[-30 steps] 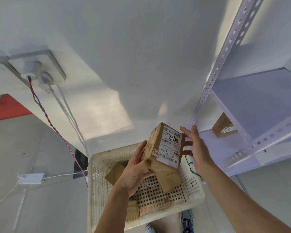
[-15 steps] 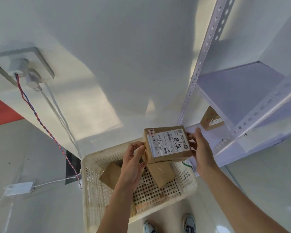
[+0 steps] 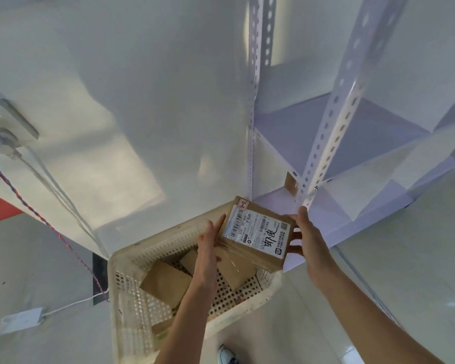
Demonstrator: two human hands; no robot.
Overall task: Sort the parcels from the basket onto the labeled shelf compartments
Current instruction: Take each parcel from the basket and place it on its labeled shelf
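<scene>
A left hand and a right hand grip opposite edges of a labeled parcel just above the basket, with the shelf right of the basket.

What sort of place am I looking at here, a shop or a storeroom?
Probably a small parcel sorting room, not a shop: white perforated metal shelving, a plastic basket holding plain cardboard boxes, and a parcel bearing a printed shipping label.

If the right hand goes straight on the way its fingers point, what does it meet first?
The right hand, gripping the parcel, would probably meet the perforated shelf post just above its index fingertip. Depth is unclear; it may pass in front.
</scene>
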